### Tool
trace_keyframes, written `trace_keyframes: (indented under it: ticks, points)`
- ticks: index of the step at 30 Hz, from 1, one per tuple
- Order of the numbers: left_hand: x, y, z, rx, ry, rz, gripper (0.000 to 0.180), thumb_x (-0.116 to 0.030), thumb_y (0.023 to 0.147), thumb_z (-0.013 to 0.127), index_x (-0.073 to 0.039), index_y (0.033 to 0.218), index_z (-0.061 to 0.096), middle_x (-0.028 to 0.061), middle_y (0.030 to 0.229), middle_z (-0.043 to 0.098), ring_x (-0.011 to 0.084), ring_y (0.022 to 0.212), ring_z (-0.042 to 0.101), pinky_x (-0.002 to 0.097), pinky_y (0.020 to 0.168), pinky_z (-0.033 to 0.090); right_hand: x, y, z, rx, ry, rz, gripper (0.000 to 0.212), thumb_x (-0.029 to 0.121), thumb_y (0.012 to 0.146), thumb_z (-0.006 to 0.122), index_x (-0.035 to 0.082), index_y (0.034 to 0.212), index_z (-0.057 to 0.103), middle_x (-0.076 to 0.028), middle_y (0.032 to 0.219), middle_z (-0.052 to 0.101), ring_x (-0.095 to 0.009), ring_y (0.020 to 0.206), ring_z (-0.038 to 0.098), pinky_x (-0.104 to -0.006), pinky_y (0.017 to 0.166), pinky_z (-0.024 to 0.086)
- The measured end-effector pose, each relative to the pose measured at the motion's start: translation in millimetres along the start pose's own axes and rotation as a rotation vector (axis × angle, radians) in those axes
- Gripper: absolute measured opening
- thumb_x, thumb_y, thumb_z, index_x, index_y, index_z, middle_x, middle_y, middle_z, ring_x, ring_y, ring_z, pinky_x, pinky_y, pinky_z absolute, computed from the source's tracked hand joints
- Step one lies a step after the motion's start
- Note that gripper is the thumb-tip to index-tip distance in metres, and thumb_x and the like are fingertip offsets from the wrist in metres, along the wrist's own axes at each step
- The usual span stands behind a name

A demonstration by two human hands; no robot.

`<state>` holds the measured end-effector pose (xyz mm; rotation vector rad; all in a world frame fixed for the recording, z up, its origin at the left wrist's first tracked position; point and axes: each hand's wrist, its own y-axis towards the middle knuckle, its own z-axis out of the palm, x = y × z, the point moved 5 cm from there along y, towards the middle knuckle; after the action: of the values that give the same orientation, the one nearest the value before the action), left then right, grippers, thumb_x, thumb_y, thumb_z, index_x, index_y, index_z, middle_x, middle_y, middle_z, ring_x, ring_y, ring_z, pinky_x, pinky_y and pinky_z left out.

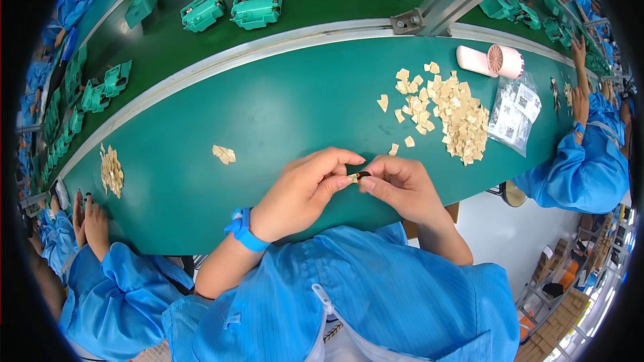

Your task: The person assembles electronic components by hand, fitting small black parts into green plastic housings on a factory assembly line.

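Note:
My left hand (pixel 295 191) and my right hand (pixel 408 191) meet over the near edge of the green tabletop (pixel 282 107). Between my left thumb and fingers is a small flat beige piece (pixel 353 177) with a greenish and orange tint. A tiny black part (pixel 363 175) shows at my right fingertips, right against the beige piece; its kind cannot be made out. Both hands are closed in a pinch, and my fingers cover much of what they hold. A blue wrist strap (pixel 245 230) circles my left wrist.
A heap of beige pieces (pixel 463 117) lies right of my hands; smaller piles lie left (pixel 224 154) and far left (pixel 111 171). A pink handheld fan (pixel 504 62) and clear bag (pixel 513 117) stand behind. Past the rail, green housings (pixel 257 9) rest on a conveyor. Co-workers sit either side.

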<state>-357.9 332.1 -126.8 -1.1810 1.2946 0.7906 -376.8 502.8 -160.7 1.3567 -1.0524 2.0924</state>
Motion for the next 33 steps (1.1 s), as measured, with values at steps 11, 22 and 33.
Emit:
trace_keyframes:
  ticks: [11, 22, 33]
  points:
    - [-19, -3, 14, -0.341, 0.456, 0.371, 0.011, -0.001, 0.079, 0.068, 0.001, 0.089, 0.066, 0.0099, 0.079, 0.056, 0.0252, 0.068, 0.058, 0.0355, 0.059, 0.048, -5, 2, -2, -0.296, 0.0, -0.23, 0.009, 0.006, 0.09, 0.063, -0.002, 0.093, 0.065, -0.003, 0.082, 0.063, -0.006, 0.072, 0.055, -0.0221, 0.064, 0.044]
    - [-14, 20, 25, -0.236, 0.472, 0.382, 0.008, 0.0, 0.073, 0.068, 0.0, 0.081, 0.067, 0.0094, 0.074, 0.057, 0.0258, 0.062, 0.059, 0.0355, 0.055, 0.049, 21, -8, -7, -0.406, -0.546, -0.525, 0.007, 0.001, 0.078, 0.069, -0.001, 0.084, 0.065, -0.008, 0.072, 0.062, -0.018, 0.06, 0.058, -0.028, 0.053, 0.046]
    - [-6, 93, 50, -0.113, 0.341, 0.276, 0.007, -0.006, 0.078, 0.07, 0.0, 0.081, 0.069, 0.0075, 0.067, 0.061, 0.0149, 0.057, 0.058, 0.0273, 0.052, 0.046, 33, -62, -84, -0.836, -0.298, -0.494, 0.005, -0.002, 0.085, 0.066, -0.005, 0.088, 0.065, -0.006, 0.078, 0.064, -0.009, 0.07, 0.056, -0.0212, 0.064, 0.043]
